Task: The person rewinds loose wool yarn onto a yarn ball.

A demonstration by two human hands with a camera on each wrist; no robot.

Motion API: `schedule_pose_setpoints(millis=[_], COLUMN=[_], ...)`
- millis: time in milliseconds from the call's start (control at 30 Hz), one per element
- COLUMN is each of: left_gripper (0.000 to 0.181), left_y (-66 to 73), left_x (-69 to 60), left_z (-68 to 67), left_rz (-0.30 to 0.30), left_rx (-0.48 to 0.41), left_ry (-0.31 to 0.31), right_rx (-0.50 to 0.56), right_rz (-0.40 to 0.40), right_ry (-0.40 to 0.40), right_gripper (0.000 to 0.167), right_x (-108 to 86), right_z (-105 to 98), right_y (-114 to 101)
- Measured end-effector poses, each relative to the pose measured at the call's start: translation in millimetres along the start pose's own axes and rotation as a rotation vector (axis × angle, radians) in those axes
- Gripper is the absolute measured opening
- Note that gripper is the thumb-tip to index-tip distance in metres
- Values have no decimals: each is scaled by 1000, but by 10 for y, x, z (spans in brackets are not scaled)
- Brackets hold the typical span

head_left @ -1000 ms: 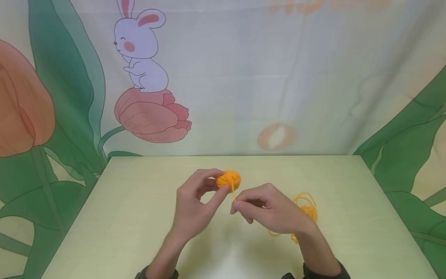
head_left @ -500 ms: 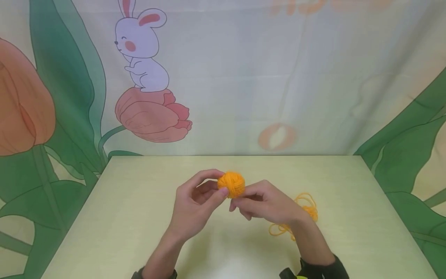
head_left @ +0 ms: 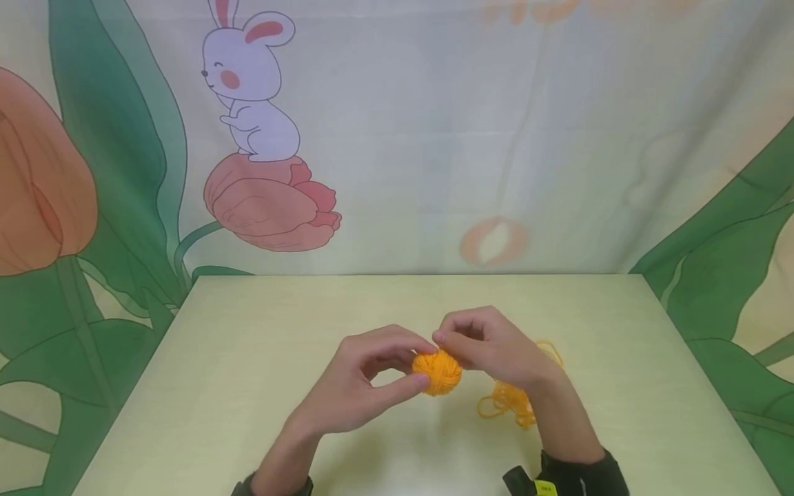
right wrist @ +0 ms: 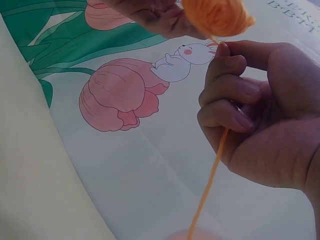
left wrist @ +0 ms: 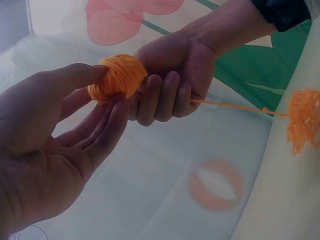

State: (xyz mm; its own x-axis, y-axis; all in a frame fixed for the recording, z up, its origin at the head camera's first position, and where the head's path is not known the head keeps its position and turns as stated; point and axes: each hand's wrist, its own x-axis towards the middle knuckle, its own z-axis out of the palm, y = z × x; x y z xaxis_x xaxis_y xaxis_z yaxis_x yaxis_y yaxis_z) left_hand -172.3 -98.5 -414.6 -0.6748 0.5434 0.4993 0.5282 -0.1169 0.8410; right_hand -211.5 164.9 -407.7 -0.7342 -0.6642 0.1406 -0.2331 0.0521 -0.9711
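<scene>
A small orange ball of yarn [head_left: 438, 373] is held above the table between the thumb and fingers of my left hand [head_left: 366, 379]. In the left wrist view the wound strands of the yarn ball [left wrist: 122, 75] show clearly. My right hand [head_left: 496, 348] is just beyond the ball, its thumb and index finger pinching the yarn strand [right wrist: 209, 182], which also passes through its curled fingers. From there the strand runs down to a loose heap of orange yarn [head_left: 513, 401] on the table, partly hidden behind my right forearm in the head view.
The pale green table [head_left: 260, 324] reaches back to a hanging cloth backdrop [head_left: 397, 138] printed with tulips, leaves and a rabbit. Dark sleeves [head_left: 586, 475] show at both wrists.
The ball has moved right and toward me with my left hand, and looks turned. My right hand has gone from the ball's near side up round to its far side.
</scene>
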Motion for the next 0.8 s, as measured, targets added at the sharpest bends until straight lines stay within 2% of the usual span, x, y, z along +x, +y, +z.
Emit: schedule_pose_setpoints(millis=[167,367,633,800], left_gripper=[27,26,29,29], left_y=[-23,-37,-28,-44], left_x=[9,11,10,22], left_z=[8,18,27,34], left_rz=[30,21,-25,-37], left_rx=[109,244,321,333], left_ry=[-11,20,108,192], right_rx=[-44,-67,-85,-86], right_rz=[-16,-20,-61,-90], right_ry=[54,97,100,81], right_gripper=[29,27,21,19], right_x=[-16,-45,-94,-111], right_z=[-6,15,69,114], right_y=[-32,-96,-211,-242])
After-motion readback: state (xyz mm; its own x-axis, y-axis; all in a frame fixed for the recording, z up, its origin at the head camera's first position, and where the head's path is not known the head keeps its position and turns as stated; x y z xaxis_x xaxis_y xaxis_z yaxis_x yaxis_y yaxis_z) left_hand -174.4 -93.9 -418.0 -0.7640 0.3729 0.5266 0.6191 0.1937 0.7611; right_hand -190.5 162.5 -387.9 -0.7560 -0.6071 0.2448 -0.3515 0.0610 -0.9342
